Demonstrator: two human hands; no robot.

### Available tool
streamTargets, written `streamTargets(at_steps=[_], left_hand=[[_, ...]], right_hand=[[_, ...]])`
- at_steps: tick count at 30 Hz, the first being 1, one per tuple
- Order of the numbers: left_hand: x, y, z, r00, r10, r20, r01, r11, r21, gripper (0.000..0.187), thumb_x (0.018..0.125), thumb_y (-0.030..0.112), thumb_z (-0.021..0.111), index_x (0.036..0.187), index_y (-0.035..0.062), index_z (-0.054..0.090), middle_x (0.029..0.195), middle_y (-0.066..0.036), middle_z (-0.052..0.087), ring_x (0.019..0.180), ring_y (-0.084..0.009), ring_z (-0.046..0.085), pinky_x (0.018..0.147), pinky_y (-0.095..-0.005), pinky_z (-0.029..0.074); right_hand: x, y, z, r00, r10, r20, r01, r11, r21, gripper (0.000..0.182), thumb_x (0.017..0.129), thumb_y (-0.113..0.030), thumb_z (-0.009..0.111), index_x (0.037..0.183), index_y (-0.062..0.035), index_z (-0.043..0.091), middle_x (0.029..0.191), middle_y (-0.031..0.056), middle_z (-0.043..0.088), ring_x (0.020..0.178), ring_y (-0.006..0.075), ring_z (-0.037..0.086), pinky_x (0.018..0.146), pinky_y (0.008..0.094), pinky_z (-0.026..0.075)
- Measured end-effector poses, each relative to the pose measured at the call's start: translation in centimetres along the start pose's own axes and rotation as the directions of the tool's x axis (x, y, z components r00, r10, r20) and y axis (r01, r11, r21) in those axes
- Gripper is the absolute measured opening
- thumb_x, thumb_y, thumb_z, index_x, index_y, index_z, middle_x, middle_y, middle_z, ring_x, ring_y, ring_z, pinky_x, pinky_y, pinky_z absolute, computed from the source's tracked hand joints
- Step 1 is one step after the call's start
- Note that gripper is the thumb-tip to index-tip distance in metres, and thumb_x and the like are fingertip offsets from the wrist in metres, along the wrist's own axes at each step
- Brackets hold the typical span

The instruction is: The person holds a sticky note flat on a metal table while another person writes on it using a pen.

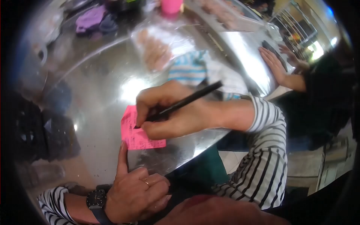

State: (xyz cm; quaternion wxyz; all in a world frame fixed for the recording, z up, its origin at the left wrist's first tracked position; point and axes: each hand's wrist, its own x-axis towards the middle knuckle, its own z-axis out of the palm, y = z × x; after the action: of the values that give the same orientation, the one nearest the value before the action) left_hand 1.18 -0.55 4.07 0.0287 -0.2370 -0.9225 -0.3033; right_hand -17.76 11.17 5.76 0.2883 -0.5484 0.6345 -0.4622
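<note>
free: bare steel table (101,75) left and far of pink note (138,138) | blocked far: plastic-wrapped tray (157,47), striped cloth (189,67) | blocked right: co-worker's hands (275,63) at the edge | far-left: purple cloth (92,18)

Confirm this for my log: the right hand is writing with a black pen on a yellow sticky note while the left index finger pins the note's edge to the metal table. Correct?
Not quite: the sticky note is pink, not yellow, as the head view shows. The rest holds: the right hand writes on it with a black pen, and the left hand pins its edge to the metal table with the index finger.
</note>
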Motion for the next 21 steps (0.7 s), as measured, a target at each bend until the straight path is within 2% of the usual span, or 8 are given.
streamTargets(at_steps=[3,4,8,12,14,17,21], left_hand=[[0.1,0.2,-0.2,0.999,-0.043,0.01,0.043,0.998,-0.05,0.019,0.07,0.017,0.062,0.06,0.0134,0.046,0.081,0.01,0.066,0.059,-0.0122,0.044,0.104,-0.068,0.005],[0.1,0.2,-0.2,0.998,-0.061,-0.005,0.06,0.994,-0.086,0.021,0.07,0.018,0.062,0.059,0.0132,0.045,0.081,0.009,0.066,0.059,-0.0125,0.044,0.104,-0.0676,0.004],[0.2,0.6,-0.3,0.998,-0.062,0.022,0.063,0.997,-0.032,0.021,0.071,0.019,0.062,0.059,0.0129,0.045,0.082,0.009,0.066,0.059,-0.0125,0.045,0.104,-0.0673,0.004],[0.2,0.8,0.0,0.997,-0.069,0.019,0.07,0.998,-0.008,0.017,0.07,0.021,0.062,0.062,0.0126,0.05,0.08,0.009,0.066,0.06,-0.0131,0.047,0.104,-0.0676,0.004],[0.1,0.8,0.2,0.997,-0.075,0.022,0.075,0.997,0.016,0.015,0.07,0.022,0.062,0.064,0.0124,0.052,0.08,0.009,0.065,0.06,-0.0132,0.047,0.104,-0.0677,0.004],[0.1,0.4,0.3,0.999,-0.052,0.006,0.052,0.997,0.056,0.012,0.072,0.022,0.061,0.068,0.0121,0.056,0.078,0.009,0.065,0.061,-0.0128,0.047,0.104,-0.0674,0.004],[-0.5,-0.7,0.1,0.987,-0.077,0.139,0.067,0.995,0.079,0.007,0.076,0.021,0.058,0.076,0.0149,0.062,0.085,0.011,0.064,0.064,-0.0102,0.049,0.106,-0.0648,-0.001]], right_hand=[[0.0,-0.2,0.0,1.0,-0.016,-0.004,0.016,1.0,0.02,0.01,0.071,-0.004,0.063,0.08,0.0002,0.06,0.069,0.0036,0.061,0.06,0.0058,0.052,0.052,0.0218,0.04],[0.1,-0.1,0.2,1.0,-0.022,-0.02,0.023,0.998,0.057,0.01,0.069,-0.005,0.063,0.076,0.0009,0.058,0.067,0.0055,0.061,0.059,0.0079,0.053,0.052,0.0236,0.041],[0.1,0.1,0.4,0.999,-0.016,-0.037,0.021,0.991,0.133,0.011,0.066,-0.007,0.062,0.071,0.0017,0.056,0.063,0.0076,0.059,0.057,0.0104,0.053,0.051,0.0257,0.042],[0.0,0.5,0.5,0.998,-0.037,-0.049,0.043,0.991,0.123,0.013,0.065,-0.008,0.062,0.07,0.0019,0.056,0.062,0.0078,0.059,0.057,0.0111,0.053,0.051,0.0264,0.041],[-0.1,0.8,0.4,0.997,-0.075,0.006,0.074,0.995,0.067,0.01,0.071,-0.005,0.062,0.078,0.0013,0.059,0.067,0.0038,0.06,0.059,0.005,0.051,0.05,0.0222,0.039],[-0.1,0.5,0.3,0.998,-0.064,0.004,0.064,0.997,0.051,0.01,0.071,-0.005,0.062,0.078,0.0015,0.059,0.065,0.0036,0.059,0.059,0.0053,0.051,0.05,0.0228,0.039],[0.1,0.8,0.2,0.99,-0.138,-0.024,0.138,0.99,0.026,0.01,0.07,-0.007,0.063,0.076,0.0005,0.059,0.063,0.0036,0.058,0.057,0.0067,0.051,0.049,0.0243,0.039]])
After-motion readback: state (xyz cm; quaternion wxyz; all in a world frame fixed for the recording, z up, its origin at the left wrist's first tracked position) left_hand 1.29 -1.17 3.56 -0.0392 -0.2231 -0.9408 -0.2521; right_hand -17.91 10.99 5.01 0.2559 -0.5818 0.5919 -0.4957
